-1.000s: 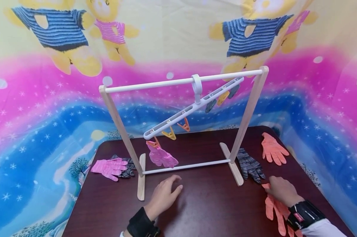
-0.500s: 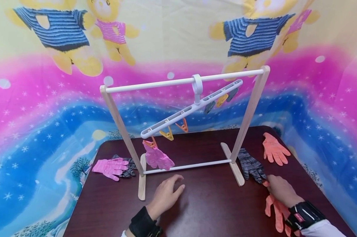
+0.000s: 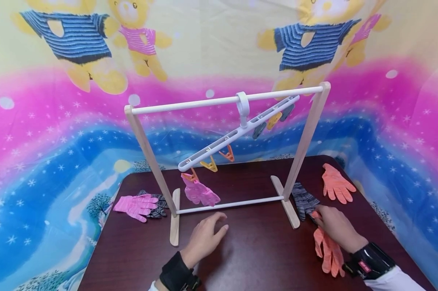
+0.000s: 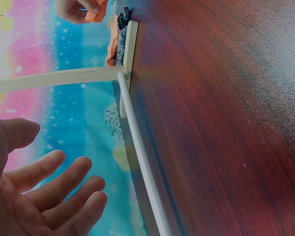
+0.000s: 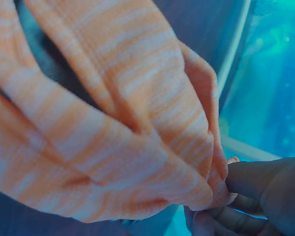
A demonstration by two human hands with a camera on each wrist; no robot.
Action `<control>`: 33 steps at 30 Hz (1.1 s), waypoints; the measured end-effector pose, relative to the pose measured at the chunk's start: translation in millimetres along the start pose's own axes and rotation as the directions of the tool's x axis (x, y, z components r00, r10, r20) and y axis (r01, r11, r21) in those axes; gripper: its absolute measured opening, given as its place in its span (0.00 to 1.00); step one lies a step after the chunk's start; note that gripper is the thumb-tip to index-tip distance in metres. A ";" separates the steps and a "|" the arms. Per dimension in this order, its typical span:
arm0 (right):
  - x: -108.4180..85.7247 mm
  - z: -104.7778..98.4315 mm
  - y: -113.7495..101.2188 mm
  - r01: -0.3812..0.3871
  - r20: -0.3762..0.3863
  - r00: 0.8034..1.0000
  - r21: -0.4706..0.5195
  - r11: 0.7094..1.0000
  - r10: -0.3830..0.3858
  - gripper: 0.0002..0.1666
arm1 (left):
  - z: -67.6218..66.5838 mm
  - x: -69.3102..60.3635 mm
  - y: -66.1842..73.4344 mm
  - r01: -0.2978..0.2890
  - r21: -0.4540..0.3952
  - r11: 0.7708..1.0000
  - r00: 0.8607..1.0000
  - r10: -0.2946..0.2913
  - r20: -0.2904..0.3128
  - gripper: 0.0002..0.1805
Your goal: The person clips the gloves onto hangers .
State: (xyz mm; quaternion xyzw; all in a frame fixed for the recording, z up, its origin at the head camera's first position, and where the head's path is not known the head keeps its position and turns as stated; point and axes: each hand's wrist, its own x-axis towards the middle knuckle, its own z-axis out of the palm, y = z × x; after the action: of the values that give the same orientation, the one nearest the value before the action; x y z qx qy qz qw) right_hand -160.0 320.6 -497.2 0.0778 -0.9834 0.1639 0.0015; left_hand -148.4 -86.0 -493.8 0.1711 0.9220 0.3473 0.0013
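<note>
Right hand pinches one end of an orange glove between thumb and fingers, the glove's own fingers dangling toward the person over the right side of the table; whether they touch the wood, I can't tell. Just behind that hand lies a grey glove, partly hidden, beside the rack's foot, and farther back a second orange glove lies flat. Left hand, loosely spread with fingers slightly bent and nothing in its grasp, is nearest the rack's lower rail. Above it, a pink glove hangs by an orange clip from the low end of the tilted white hanger.
</note>
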 end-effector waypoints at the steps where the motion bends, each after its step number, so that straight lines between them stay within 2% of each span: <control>1: 0.7 -1.7 -3.6 0.005 -0.003 1.000 0.004 1.000 -0.005 0.09 | -0.7 0.4 0.6 0.007 -0.005 1.000 1.000 -0.007 0.006 0.15; 6: 3.5 -8.9 -20.3 0.024 -0.012 1.000 0.015 1.000 -0.024 0.06 | -3.6 2.9 3.7 0.030 -0.026 0.999 0.999 -0.029 0.034 0.15; 12: 9.5 -16.1 -36.5 0.039 -0.052 0.998 0.033 0.999 -0.037 0.04 | -6.2 6.0 7.2 0.008 -0.042 0.999 0.999 -0.007 0.032 0.15; 18: 14.2 -17.9 -50.8 0.052 -0.085 0.995 0.069 0.996 -0.046 0.12 | -8.8 5.9 12.5 -0.002 -0.042 0.999 1.000 0.002 0.017 0.17; 27: 21.2 -19.4 -70.9 0.105 -0.156 0.984 0.119 0.987 -0.086 0.11 | -12.0 10.1 19.8 -0.031 -0.041 0.999 0.999 0.030 -0.012 0.17; 33: 25.9 -22.1 -85.6 0.130 -0.185 0.977 0.128 0.983 -0.105 0.13 | -16.6 13.2 25.1 -0.038 -0.065 0.997 0.999 0.038 -0.003 0.17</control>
State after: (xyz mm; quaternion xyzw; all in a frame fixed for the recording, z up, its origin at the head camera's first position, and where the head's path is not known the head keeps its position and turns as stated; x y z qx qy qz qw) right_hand -172.9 243.8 -448.0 0.1209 -0.9591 0.2383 0.0934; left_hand -154.9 -74.9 -463.7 0.1880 0.9069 0.3772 -0.0005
